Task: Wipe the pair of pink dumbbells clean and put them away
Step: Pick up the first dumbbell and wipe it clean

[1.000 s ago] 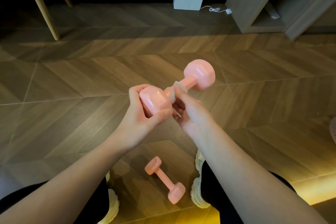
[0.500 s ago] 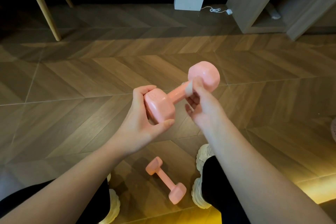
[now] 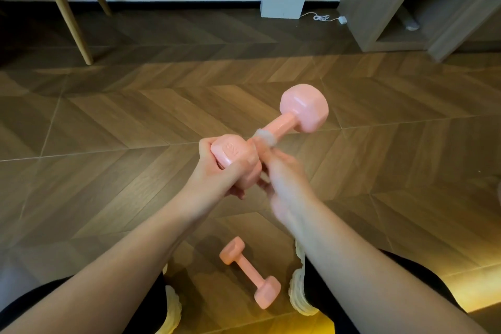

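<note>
Slipping is the main risk: the held dumbbell (image 3: pixel 283 122) is carried only by its near head, which is clamped in the left hand (image 3: pixel 217 173), fingers and thumb curled round it. Handle and far head are cantilevered out, up and to the right. If that grip is loosened by the wiping load, the weight would likely be dropped onto the floor (image 3: pixel 108 116), or onto the second dumbbell (image 3: pixel 249 272) and the shoes (image 3: pixel 298 295) below.

The right hand (image 3: pixel 284 179) is motion-blurred. A pale wipe (image 3: pixel 265 137) is seen wrapped on the handle just past the near head and is judged to be pinched there, though finger detail cannot be resolved. The wipe could be bunched or shed if dragged against the step at the far head.

Held dumbbell: pink, glossy, faceted heads, short thick handle, raised marking on the near end face, not legible. It is held in the air, well apart from the floor. The second dumbbell, same type, is laid on the floor between the two shoes, well away from the floor's far edge by the wall, and is touched by neither hand.
</note>
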